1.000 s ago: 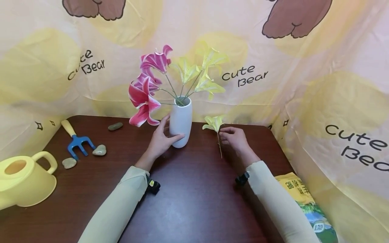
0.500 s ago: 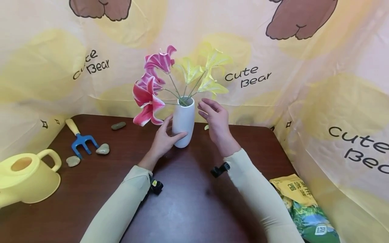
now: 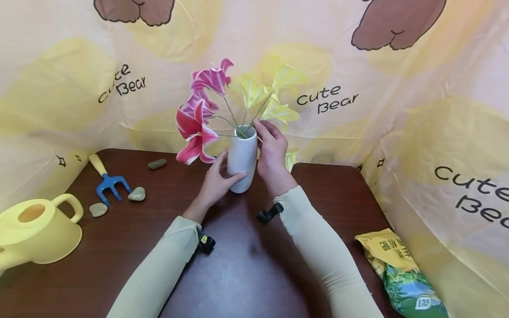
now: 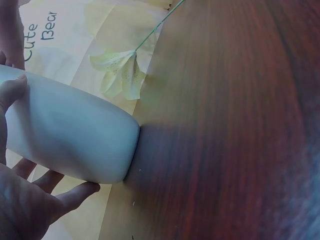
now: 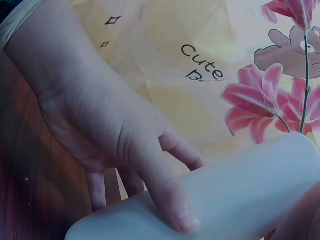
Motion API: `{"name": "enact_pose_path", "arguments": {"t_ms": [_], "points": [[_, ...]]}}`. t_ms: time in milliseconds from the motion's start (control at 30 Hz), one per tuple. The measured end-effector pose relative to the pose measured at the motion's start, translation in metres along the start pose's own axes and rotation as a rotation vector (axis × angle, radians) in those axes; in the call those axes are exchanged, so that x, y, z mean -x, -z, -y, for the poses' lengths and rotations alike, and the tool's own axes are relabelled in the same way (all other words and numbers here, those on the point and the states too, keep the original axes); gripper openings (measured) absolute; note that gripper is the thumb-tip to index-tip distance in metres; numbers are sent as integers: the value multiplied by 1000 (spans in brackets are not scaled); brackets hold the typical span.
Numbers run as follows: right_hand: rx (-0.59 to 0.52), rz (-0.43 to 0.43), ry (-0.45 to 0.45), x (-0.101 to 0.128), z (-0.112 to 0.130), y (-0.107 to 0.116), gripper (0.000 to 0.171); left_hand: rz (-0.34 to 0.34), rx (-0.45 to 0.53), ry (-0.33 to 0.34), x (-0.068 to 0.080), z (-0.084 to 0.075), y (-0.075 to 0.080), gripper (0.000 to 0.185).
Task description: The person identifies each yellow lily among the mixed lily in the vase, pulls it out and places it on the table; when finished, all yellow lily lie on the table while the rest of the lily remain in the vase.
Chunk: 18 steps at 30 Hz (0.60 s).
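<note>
A white vase (image 3: 241,163) stands at the back of the dark wooden table (image 3: 246,274), with pink lilies (image 3: 195,128) and yellow lilies (image 3: 258,90) in it. My left hand (image 3: 216,179) grips the vase's lower left side, thumb in front and fingers behind; the right wrist view shows that hand (image 5: 115,135) on the vase (image 5: 250,195). My right hand (image 3: 272,150) is against the vase's upper right side, fingers curled at the rim beside the yellow stems. A loose yellow lily (image 3: 291,160) lies on the table behind that hand, and shows beyond the vase (image 4: 70,135) as the lily (image 4: 120,75).
A yellow watering can (image 3: 36,232) sits at the left edge. A blue hand rake (image 3: 105,179) and stones (image 3: 137,194) lie at the back left. A yellow-green bag (image 3: 401,274) lies at the front right. A "Cute Bear" cloth (image 3: 437,132) surrounds the table.
My right hand let go of the loose yellow lily on the table, rose and moved left to the vase's rim. The left hand stayed on the vase.
</note>
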State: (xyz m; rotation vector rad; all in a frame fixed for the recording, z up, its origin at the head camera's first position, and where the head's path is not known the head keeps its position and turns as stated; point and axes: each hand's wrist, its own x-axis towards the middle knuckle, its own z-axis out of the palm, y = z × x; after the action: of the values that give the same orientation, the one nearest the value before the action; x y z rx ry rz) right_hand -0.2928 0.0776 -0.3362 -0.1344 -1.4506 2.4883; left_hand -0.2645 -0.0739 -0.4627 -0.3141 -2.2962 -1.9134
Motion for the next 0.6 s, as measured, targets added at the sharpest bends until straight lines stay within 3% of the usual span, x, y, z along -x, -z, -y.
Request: {"name": "enact_pose_path", "arguments": {"t_ms": [267, 600], "points": [[17, -37, 84, 1, 4, -1, 21, 1, -2, 4, 0, -1, 1, 92], [59, -6, 207, 2, 10, -2, 23, 6, -12, 25, 1, -2, 0, 95]]}}
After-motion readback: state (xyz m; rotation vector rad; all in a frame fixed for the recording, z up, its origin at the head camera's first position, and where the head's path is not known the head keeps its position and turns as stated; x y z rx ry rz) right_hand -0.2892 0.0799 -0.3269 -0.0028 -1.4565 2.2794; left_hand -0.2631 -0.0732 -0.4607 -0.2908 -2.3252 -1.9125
